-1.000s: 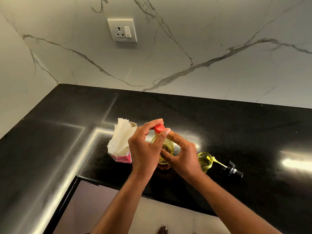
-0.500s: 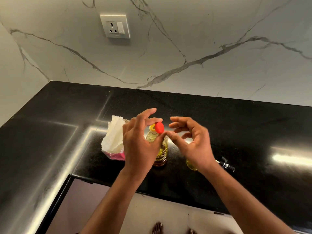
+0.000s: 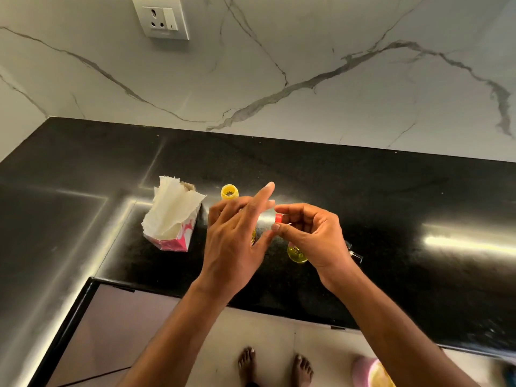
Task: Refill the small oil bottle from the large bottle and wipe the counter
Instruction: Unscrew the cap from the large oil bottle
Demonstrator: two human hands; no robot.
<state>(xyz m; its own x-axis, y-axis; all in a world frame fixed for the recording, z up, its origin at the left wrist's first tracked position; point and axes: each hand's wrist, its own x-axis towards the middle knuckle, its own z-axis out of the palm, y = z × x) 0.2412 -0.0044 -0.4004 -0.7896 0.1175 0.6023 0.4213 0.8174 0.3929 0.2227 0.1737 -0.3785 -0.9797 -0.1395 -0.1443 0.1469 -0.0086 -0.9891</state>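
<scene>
The large oil bottle (image 3: 229, 192) stands uncapped on the black counter (image 3: 391, 196); only its yellow open neck shows above my left hand (image 3: 237, 241), which hovers in front of it with fingers spread and holds nothing. My right hand (image 3: 312, 236) pinches the red cap (image 3: 278, 218) between thumb and fingers, just right of the bottle. Under my right hand the small oil bottle (image 3: 296, 254) with yellow oil is partly hidden. Its black pump head (image 3: 354, 254) lies on the counter behind my right wrist.
A pink box of white paper tissues (image 3: 171, 219) stands left of the bottles. A wall socket (image 3: 162, 18) sits on the marble backsplash. The counter's front edge runs below my wrists, with a pale cabinet panel (image 3: 111, 325) and floor beneath.
The red cap came off the large bottle in my left hand and passed into my right hand. My left hand has let go and opened. The view has tilted downward.
</scene>
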